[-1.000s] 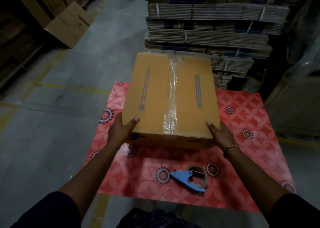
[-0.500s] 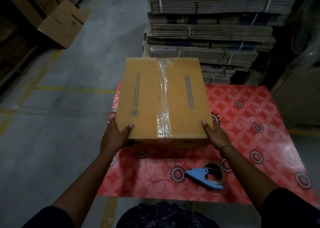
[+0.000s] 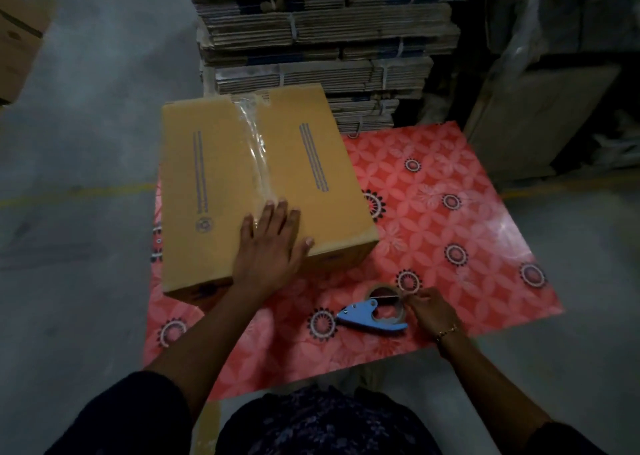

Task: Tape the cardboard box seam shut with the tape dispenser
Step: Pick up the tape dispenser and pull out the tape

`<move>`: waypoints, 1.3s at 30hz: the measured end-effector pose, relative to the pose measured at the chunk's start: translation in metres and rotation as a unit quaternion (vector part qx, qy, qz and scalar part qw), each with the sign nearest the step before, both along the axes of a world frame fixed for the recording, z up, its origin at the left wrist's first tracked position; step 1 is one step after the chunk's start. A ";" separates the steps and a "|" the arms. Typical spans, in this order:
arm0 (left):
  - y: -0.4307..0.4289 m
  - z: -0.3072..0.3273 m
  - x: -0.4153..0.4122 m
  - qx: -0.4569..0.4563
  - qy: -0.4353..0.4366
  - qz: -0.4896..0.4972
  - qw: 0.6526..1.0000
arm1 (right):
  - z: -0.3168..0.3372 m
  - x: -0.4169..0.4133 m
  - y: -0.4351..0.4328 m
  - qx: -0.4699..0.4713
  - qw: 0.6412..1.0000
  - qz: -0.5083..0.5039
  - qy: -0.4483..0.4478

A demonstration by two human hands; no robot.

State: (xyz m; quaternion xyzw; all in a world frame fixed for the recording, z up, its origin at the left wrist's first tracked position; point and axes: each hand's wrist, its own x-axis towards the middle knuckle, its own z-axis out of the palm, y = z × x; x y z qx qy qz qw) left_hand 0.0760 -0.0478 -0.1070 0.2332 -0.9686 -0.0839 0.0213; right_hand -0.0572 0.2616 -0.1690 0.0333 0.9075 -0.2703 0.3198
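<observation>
The brown cardboard box with clear tape along its seam sits on the table's left side, on a red floral tablecloth. Left hand lies flat on it, fingers spread. Right hand is touching the blue tape dispenser; can't tell if it's gripping.

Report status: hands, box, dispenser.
Left hand flat on box, over the taped seam. Right hand touching tape dispenser on the table, not lifted. Nothing in the way.
</observation>
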 end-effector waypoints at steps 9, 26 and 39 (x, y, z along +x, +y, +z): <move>-0.001 0.004 0.002 -0.009 -0.003 -0.009 1.000 | -0.039 0.031 -0.010 -0.132 0.963 -0.204 -0.118; 0.081 0.130 -0.037 0.871 0.076 0.099 0.475 | 0.229 -0.065 -0.112 -0.426 0.883 0.198 -0.011; 0.142 0.191 -0.101 0.743 0.438 0.160 0.479 | 0.269 -0.060 -0.016 -0.476 0.861 0.177 0.010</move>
